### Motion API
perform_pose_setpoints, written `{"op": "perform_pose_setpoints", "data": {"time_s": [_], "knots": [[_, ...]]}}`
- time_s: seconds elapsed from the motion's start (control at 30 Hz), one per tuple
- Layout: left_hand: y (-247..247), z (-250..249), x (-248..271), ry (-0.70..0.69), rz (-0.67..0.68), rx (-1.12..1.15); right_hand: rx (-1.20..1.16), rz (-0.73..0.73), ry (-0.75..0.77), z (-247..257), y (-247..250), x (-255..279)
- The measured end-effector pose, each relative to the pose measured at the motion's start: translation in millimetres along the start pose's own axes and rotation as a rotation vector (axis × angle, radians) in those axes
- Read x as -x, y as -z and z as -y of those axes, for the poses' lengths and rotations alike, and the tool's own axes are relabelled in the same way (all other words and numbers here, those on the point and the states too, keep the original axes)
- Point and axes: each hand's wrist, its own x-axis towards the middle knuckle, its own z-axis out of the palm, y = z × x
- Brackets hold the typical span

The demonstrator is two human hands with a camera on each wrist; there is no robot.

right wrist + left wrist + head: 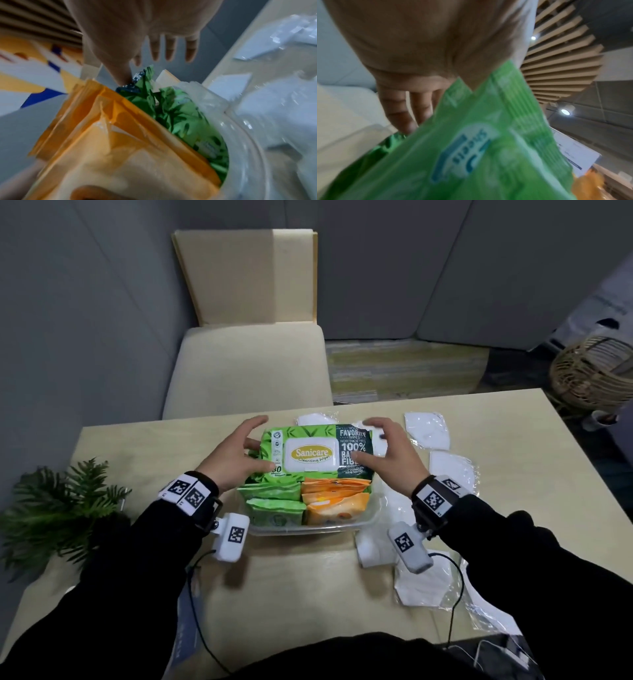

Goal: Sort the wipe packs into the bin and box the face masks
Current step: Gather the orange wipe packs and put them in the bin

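Green and broad, the big wipe pack (317,453) lies across the far half of the clear bin (315,529), long axis left to right, level between both hands. Left hand (233,460) and right hand (390,455) flank its short ends, fingers spread, thumbs touching, each grip loose. Nearer in the bin: two small green packs (274,501), about three orange packs (335,499). At least five bagged face masks (428,429) dot the table (154,440); no mask box identifiable.

plant (58,508) left on table (298,583) | chair (250,364) behind | wicker basket (592,371) right
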Motion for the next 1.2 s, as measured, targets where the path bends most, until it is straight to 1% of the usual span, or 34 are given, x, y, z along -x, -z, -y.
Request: {"op": "perform_pose_setpoints", "data": {"time_s": [0.03,0.07,0.1,0.17,0.23,0.3,0.4,0.5,0.53,0.57,0.63,0.7,0.73,0.77,0.8,0.83,0.87,0.9,0.93,0.97,1.07,1.2], "knots": [[3,-3,1,-0.036,0.007,-0.035,0.055,-0.002,0.115,4,3,-2],[5,-7,1,-0.088,0.006,-0.096,0.114,0.036,0.217,9,4,-4],[6,-9,1,-0.137,0.018,-0.170,0.176,0.105,0.292,12,2,-7],[4,-13,-1,-0.182,0.090,-0.315,0.309,0.264,0.367,13,-8,-12],[3,-12,-4,-0.159,0.143,-0.375,0.355,0.357,0.388,4,-17,-15],[3,-8,-5,-0.137,0.119,-0.342,0.308,0.414,0.379,-7,-20,-16],[5,-3,-4,-0.107,0.077,-0.301,0.333,0.430,0.369,-18,-21,-17],[7,-3,-5,-0.075,0.101,-0.326,0.313,0.440,0.341,-15,-19,-17],[9,-3,-4,-0.074,0.095,-0.282,0.262,0.418,0.323,-12,-14,-14],[13,-1,-4,-0.067,0.061,-0.197,0.181,0.367,0.290,-10,-9,-10],[21,6,2,-0.021,-0.098,-0.004,-0.011,0.173,0.159,-10,5,-1],[31,16,14,0.066,-0.243,0.090,-0.124,-0.021,-0.078,-17,15,9],[34,22,20,0.121,-0.269,0.105,-0.166,-0.062,-0.224,-20,18,14],[35,29,27,0.183,-0.267,0.124,-0.229,-0.053,-0.365,-24,18,20],[33,34,35,0.249,-0.245,0.159,-0.309,-0.003,-0.478,-25,16,27],[30,38,41,0.307,-0.205,0.206,-0.383,0.058,-0.549,-25,13,33],[24,41,48,0.346,-0.150,0.265,-0.420,0.103,-0.574,-23,9,37],[19,42,54,0.368,-0.088,0.329,-0.422,0.118,-0.573,-23,5,38],[13,42,58,0.371,-0.037,0.387,-0.426,0.112,-0.565,-21,2,37],[9,42,59,0.368,-0.017,0.419,-0.443,0.100,-0.568,-21,0,35],[8,44,52,0.388,-0.080,0.450,-0.532,0.103,-0.612,-16,-1,27],[18,52,39,0.441,-0.118,0.517,-0.534,0.104,-0.634,-15,-7,19]]}}
